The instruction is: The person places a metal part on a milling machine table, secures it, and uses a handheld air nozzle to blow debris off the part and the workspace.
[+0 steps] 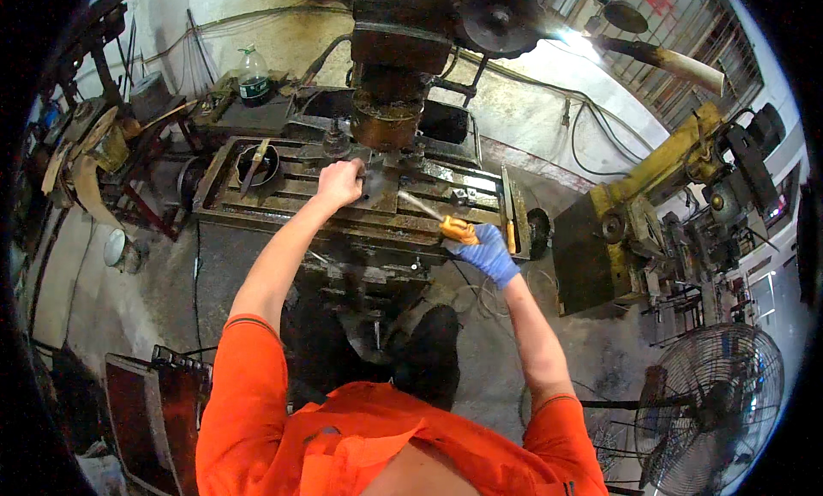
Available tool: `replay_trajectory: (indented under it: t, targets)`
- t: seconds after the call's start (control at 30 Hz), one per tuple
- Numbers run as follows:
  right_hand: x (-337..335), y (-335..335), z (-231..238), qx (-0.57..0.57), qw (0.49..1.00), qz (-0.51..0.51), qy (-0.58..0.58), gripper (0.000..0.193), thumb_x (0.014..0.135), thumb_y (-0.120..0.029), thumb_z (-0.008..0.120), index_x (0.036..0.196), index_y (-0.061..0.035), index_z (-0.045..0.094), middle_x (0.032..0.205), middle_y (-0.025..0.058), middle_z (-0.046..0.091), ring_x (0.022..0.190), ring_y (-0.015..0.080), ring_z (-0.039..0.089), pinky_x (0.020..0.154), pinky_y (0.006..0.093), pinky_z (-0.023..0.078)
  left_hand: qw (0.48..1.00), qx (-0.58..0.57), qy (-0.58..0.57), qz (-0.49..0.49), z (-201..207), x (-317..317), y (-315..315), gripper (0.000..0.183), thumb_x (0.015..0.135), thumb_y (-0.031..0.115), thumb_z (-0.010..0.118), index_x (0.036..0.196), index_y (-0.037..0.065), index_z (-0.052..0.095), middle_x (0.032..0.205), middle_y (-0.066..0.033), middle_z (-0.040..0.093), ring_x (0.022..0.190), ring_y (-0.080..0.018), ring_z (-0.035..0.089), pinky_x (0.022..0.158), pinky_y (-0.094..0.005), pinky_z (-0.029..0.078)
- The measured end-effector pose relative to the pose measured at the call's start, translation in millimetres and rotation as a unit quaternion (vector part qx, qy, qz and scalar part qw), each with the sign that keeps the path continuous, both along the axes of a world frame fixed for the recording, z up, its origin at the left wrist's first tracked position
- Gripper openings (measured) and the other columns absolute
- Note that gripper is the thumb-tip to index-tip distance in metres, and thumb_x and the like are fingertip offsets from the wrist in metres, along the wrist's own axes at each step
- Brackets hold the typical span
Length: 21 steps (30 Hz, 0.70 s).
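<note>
My bare left hand (340, 184) is closed beside the machine's spindle head (387, 110), over the slotted metal table (300, 200). Whatever its fingers hold, if anything, is hidden. Just right of it lies a dark grey metal block (377, 187). My right hand (480, 246) wears a blue glove with yellow-orange on the fingers. It is wrapped round a slim tool with a straight metal shaft (420, 204), whose tip points left toward the block. The handle is mostly hidden in the grip, so its exact kind cannot be told.
On the table's left sits a round bowl (259, 165) with a brush (255, 167) across it. Small dark blocks (463, 196) and a long yellow-handled tool (509, 206) lie on the right. A plastic bottle (253, 76) stands behind; a large fan (711, 410) is at lower right.
</note>
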State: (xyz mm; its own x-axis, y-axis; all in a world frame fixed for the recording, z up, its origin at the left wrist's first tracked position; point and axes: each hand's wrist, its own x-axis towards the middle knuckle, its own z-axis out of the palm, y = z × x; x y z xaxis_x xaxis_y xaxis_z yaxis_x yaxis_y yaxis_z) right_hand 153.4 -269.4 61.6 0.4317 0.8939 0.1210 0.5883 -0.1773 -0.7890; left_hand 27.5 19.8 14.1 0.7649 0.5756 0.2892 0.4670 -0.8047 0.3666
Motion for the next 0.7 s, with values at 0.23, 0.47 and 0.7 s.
replay_trajectory:
  t: [0.23,0.47,0.7]
  targets:
    - [-1.4,21.9,-120.3,-0.097,0.986,-0.111,0.075,0.035,0.065,-0.025,0.077,0.09,-0.0029,0.067,0.078,0.0083,0.067,0.069,0.0121,0.061,0.065,0.027,0.047,0.998,0.033,-0.048,-0.023,-13.1,4.2,7.1,0.023,0.071,0.016,0.059,0.092,0.008,0.06,0.082,-0.0152,0.063,0.079,-0.0339,0.06,0.07,-0.0436,0.048]
    - [-23.0,-13.3,-107.3,-0.096,0.983,-0.157,0.025,0.037,0.07,-0.025,0.071,0.095,0.0014,0.064,0.088,0.0134,0.067,0.081,0.016,0.063,0.072,0.0287,0.047,0.995,0.047,-0.077,-0.042,-19.6,24.7,8.0,0.024,0.072,0.017,0.06,0.095,0.008,0.06,0.084,-0.0162,0.062,0.08,-0.0335,0.06,0.071,-0.0438,0.048]
    - [10.8,-65.7,-55.1,-0.058,0.975,-0.214,-0.016,0.028,0.07,-0.02,0.071,0.093,-0.0033,0.067,0.084,0.0101,0.067,0.075,0.0144,0.062,0.069,0.027,0.049,0.993,0.03,-0.058,0.099,-21.0,42.2,5.1,0.029,0.072,0.024,0.064,0.094,0.006,0.056,0.078,-0.0146,0.063,0.073,-0.0334,0.061,0.065,-0.0428,0.049]
